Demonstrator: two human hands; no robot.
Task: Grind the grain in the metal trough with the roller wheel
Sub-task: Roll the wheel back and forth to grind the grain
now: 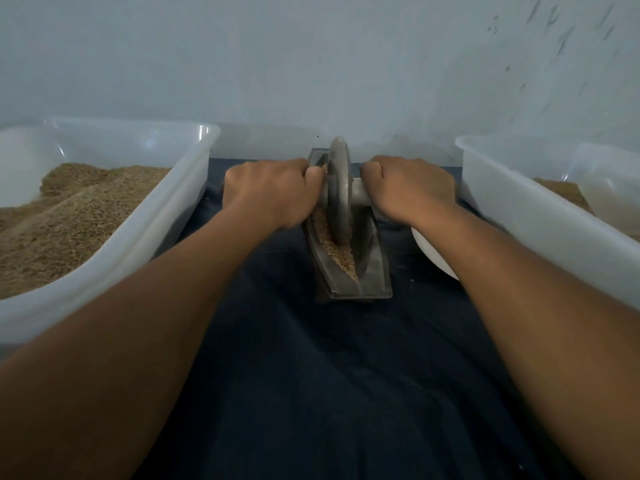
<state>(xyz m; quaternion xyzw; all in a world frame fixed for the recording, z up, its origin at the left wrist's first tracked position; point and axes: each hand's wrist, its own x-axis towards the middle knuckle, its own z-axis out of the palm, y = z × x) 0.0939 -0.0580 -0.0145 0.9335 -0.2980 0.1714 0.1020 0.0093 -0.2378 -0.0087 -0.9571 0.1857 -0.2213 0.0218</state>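
A narrow metal trough (372,275) lies lengthwise on a dark blue cloth, its groove holding tan grain (341,254). A grey metal roller wheel (338,181) stands upright in the groove, toward the far half of the trough. An axle handle (362,195) sticks out on both sides of the wheel. My left hand (268,190) grips the left end of the handle, which it hides. My right hand (410,187) grips the right end.
A translucent plastic tub (114,258) full of tan grain stands at the left. Another translucent tub (540,216) with some grain stands at the right. A white bowl (434,254) peeks out under my right forearm. A pale wall rises close behind.
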